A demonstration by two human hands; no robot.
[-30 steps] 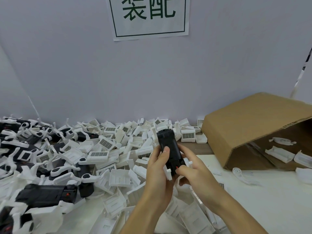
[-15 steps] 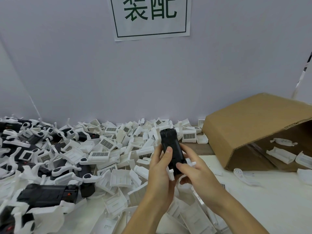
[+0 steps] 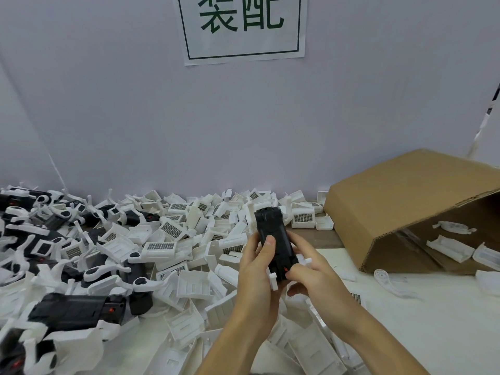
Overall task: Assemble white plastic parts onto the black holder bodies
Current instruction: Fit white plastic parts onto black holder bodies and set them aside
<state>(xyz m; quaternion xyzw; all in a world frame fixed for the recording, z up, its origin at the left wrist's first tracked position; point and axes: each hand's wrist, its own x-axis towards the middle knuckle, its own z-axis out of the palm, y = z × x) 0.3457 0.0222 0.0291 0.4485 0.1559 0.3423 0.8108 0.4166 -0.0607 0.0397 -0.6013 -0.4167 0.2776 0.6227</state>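
Note:
I hold one black holder body (image 3: pixel 272 234) upright above the pile, its long side pointing away from me. My left hand (image 3: pixel 257 269) grips it from the left, thumb pressed on its face. My right hand (image 3: pixel 308 269) grips its lower right end, thumb near a small red spot. White plastic parts (image 3: pixel 273 280) stick out at its lower end, on both sides. A large heap of loose white plastic parts (image 3: pixel 167 239) covers the table in front and to the left.
Assembled black bodies with white arms (image 3: pixel 70 309) lie at the left. A tipped cardboard box (image 3: pixel 400 201) at the right holds a few white parts (image 3: pixel 449 247). A single white piece (image 3: pixel 389 282) lies on the white table (image 3: pixel 433 334). A signed wall stands behind.
The black body has shifted slightly to the right and tilted a little between my hands; both hands keep their grip on it. The pile and the box have not moved.

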